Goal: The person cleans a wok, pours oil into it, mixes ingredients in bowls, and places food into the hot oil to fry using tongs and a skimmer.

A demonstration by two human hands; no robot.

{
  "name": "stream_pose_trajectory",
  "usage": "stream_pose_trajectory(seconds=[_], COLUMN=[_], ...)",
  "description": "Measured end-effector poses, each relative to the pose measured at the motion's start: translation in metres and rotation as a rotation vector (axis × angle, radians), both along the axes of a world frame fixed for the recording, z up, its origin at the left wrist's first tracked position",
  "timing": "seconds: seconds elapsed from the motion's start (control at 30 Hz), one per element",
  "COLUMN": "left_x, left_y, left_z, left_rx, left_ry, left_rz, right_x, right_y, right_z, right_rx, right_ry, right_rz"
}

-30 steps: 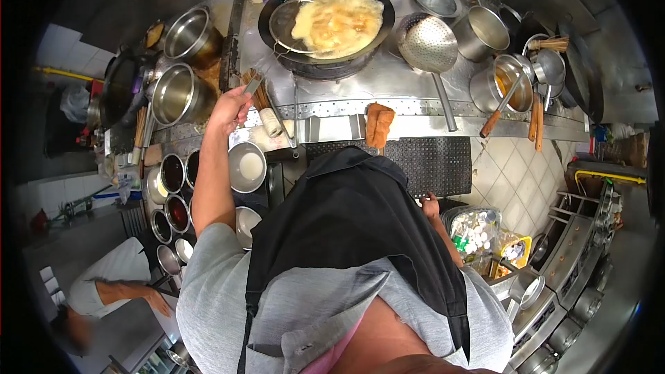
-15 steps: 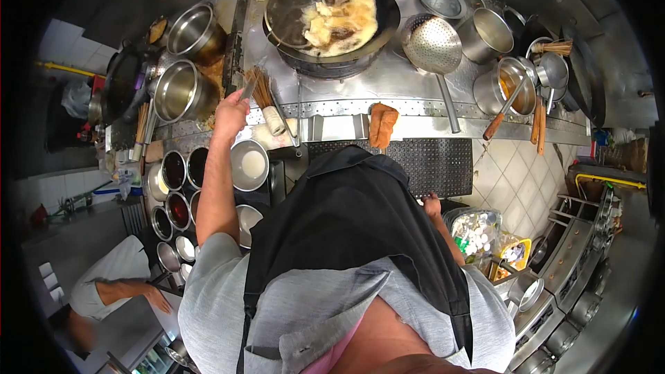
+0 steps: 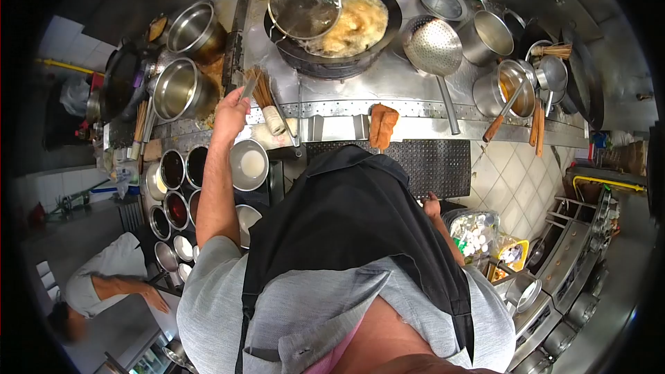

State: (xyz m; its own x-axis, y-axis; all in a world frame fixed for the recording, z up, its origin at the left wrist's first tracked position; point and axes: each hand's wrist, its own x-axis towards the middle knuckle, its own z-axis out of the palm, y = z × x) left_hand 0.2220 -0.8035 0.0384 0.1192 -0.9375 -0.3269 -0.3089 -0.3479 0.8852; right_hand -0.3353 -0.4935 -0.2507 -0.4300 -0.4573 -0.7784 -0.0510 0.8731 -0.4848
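My left hand [image 3: 231,116] is closed round a flat metal handle at the stove's front edge, in line with a round wire-mesh strainer [image 3: 305,5]. That strainer hangs tilted over the left part of a large black wok [image 3: 389,41]. Foaming, golden-brown oil [image 3: 357,21] bubbles in the wok. Close to my left hand, a bamboo wok brush [image 3: 273,119] lies on the counter edge. My right hand [image 3: 431,206] hangs low by my side, near the black mat; its fingers are small and partly hidden.
A perforated ladle [image 3: 433,45] rests right of the wok. Steel pots [image 3: 487,33] and wooden-handled ladles [image 3: 493,127] stand farther right. An orange cloth [image 3: 383,126] hangs on the front rail. Sauce containers [image 3: 173,170] line the left side. Another person's arm [image 3: 125,287] is at lower left.
The mesh strainer has risen out of the oil, up and slightly right. The pale food clumps seen beside it no longer show; the oil foams there. Both hands stay almost where they were.
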Motion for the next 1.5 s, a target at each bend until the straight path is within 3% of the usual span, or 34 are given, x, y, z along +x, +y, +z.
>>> stream_pose_trajectory(seconds=[0.17, 0.3, 0.4, 0.47, 0.53, 0.6, 0.7, 0.87, 0.97, 1.2, 1.37, 1.5], left_x=[0.004, 0.006, 0.023, 0.027, 0.029, 0.028, 0.013, 0.008, -0.002, -0.018, -0.006, -0.001], left_y=[-0.017, -0.037, -0.067, -0.082, -0.096, -0.107, -0.105, -0.11, -0.102, -0.091, -0.07, -0.045], left_z=[-0.004, -0.005, -0.047, -0.067, -0.083, -0.096, -0.077, -0.071, -0.043, -0.073, -0.085, -0.073], left_rx=[-0.139, -0.227, -0.362, -0.375, -0.307, -0.159, 0.114, 0.326, 0.397, 0.312, 0.187, 0.13], left_ry=[-0.11, -0.288, -0.42, -0.401, -0.34, -0.237, 0.098, 0.275, 0.359, 0.484, 0.485, 0.408], left_rz=[0.009, -0.023, -0.024, -0.05, -0.075, -0.096, -0.122, -0.197, -0.219, -0.213, -0.195, -0.125], right_x=[0.003, -0.006, -0.015, -0.049, -0.051, -0.026, -0.018, -0.009, 0.004, -0.009, -0.018, -0.009], right_y=[-0.004, 0.005, 0.015, 0.043, 0.045, 0.025, 0.025, 0.032, 0.025, 0.028, 0.023, 0.009], right_z=[0.008, -0.018, -0.038, -0.105, -0.104, -0.048, -0.039, -0.034, -0.002, -0.021, -0.05, -0.028], right_rx=[0.017, -0.037, -0.07, -0.281, -0.283, -0.08, -0.098, -0.037, 0.02, -0.04, -0.108, -0.046], right_ry=[0.0, -0.058, -0.073, -0.012, -0.036, -0.147, -0.115, -0.163, -0.074, -0.066, -0.125, -0.12], right_rz=[-0.036, -0.078, -0.012, 0.302, 0.284, -0.067, -0.067, -0.154, -0.123, 0.009, -0.157, -0.162])
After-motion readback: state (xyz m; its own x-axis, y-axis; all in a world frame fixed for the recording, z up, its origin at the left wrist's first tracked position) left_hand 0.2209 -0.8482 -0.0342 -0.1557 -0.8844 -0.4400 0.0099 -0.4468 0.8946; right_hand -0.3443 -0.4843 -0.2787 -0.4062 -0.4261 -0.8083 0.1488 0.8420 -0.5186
